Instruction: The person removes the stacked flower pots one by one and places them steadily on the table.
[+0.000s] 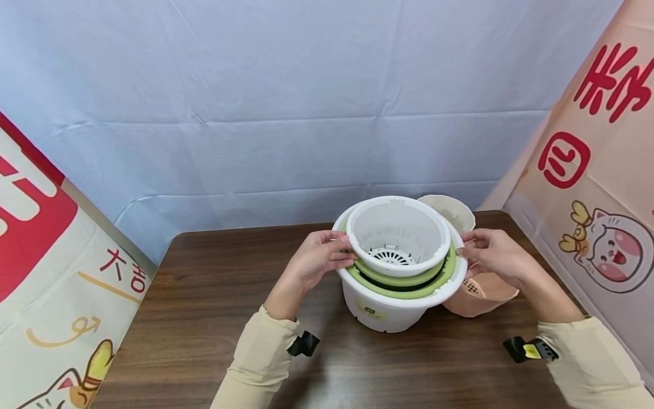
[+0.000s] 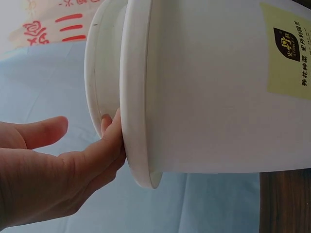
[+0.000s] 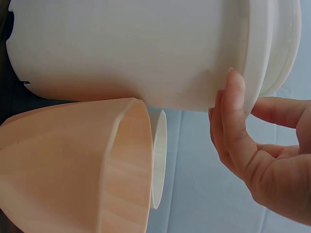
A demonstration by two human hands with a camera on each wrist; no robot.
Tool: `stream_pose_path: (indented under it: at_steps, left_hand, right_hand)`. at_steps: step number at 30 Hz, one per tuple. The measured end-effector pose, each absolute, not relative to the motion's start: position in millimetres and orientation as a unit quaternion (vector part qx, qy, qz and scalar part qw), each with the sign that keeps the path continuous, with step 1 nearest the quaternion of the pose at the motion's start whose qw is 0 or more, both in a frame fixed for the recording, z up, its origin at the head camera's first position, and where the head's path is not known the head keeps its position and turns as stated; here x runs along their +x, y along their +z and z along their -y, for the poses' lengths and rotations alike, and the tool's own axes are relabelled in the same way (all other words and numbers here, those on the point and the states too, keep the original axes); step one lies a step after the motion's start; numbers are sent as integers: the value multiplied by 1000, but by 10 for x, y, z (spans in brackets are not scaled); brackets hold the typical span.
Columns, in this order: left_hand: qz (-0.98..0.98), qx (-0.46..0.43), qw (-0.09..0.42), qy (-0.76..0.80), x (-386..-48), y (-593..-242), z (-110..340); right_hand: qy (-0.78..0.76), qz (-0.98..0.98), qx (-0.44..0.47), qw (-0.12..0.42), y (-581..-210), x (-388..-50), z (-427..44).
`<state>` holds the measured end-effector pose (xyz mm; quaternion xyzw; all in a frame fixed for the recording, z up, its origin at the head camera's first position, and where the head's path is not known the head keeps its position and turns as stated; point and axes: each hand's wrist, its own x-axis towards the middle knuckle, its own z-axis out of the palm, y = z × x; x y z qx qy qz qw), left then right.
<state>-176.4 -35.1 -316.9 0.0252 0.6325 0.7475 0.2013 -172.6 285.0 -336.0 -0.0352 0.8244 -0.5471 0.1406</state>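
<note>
On a brown table (image 1: 230, 295), a right hand (image 1: 493, 253) is pinching, a loose-fingered left hand (image 1: 319, 258) touching, nested pots (image 1: 402, 271), a peach pot (image 1: 485, 304) and cream pot (image 1: 452, 209) remaining outside.

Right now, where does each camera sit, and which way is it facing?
Head: worn on the head, facing forward and down at the large white flowerpot on the wooden table; left hand, right hand and cream sleeves show.
Left wrist: worn on that wrist, facing the large white flowerpot's wall and yellow label; the left hand shows.
Right wrist: worn on that wrist, facing the same pot's wall and the peach flowerpot; the right hand shows.
Shared: head and left wrist both show the yellow label.
</note>
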Motion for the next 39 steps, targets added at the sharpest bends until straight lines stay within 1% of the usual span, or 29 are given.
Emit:
stream_pose_path:
  at_steps: [15, 26, 39]
  left_hand:
    - [-595, 15, 214, 775, -1762, -3159, 371]
    - [-569, 39, 237, 786, -1747, -3145, 366]
    - [-573, 41, 241, 782, -1727, -3113, 365]
  right_hand:
    - [-548, -824, -36, 139, -3363, -1721, -2855]
    - [-553, -821, -38, 137, -3366, -1717, -2861]
    - [-549, -824, -37, 135, -3348, -1707, -2861]
